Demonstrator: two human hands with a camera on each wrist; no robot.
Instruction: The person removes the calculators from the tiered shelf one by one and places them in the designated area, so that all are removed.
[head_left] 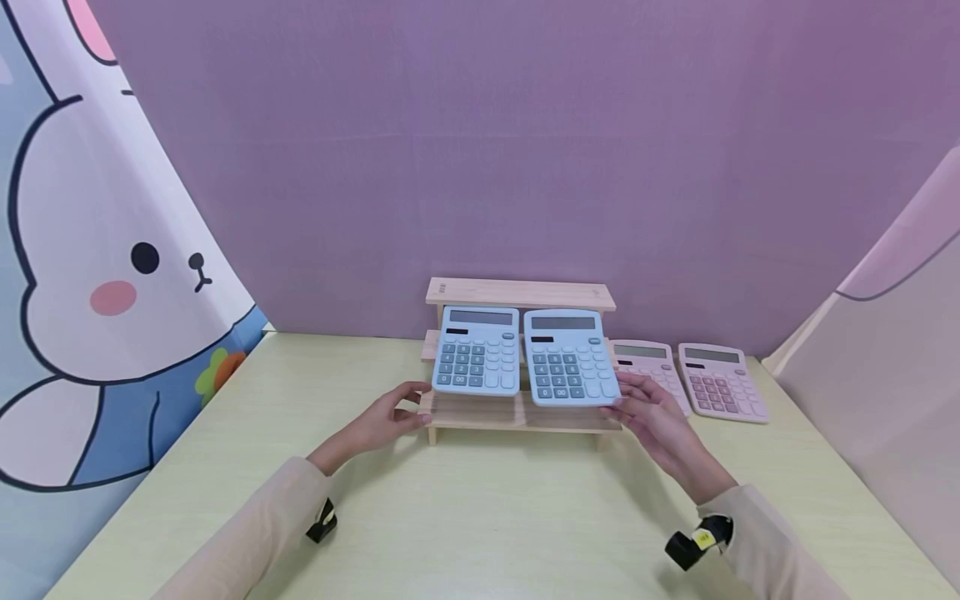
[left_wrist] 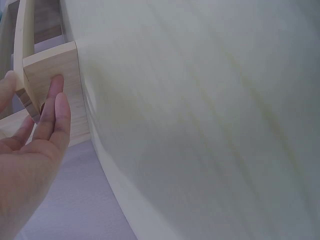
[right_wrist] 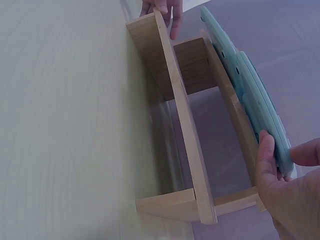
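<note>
The purple wall point(head_left: 510, 150) is the largest thing and stands behind everything. In front of it spreads the pale table point(head_left: 480, 517), and at the left side is a panel with a rabbit picture point(head_left: 97, 233). On the table, near the wall, there is the wooden stand point(head_left: 487, 411), which has three shelves, each one higher than the one before it. Two sleeves of beige colour come from the lower edge of the head view.

The left blue calculator point(head_left: 477, 350) slopes at the stand, its keys toward the person; which shelf bears it, I cannot tell. Just beside it is the right blue calculator point(head_left: 572, 358), also sloped and turned a little. To the right of the stand are the left pink calculator point(head_left: 660, 367), partly hidden, and the right pink calculator point(head_left: 723, 382), both on the table with keys up.

The right hand point(head_left: 660, 429) holds the right blue calculator by its lower right corner, thumb and fingers closed narrowly. The left hand point(head_left: 386, 421) grips the left end of the lowest shelf. Smallest is a black device point(head_left: 701, 542) at the right wrist
</note>
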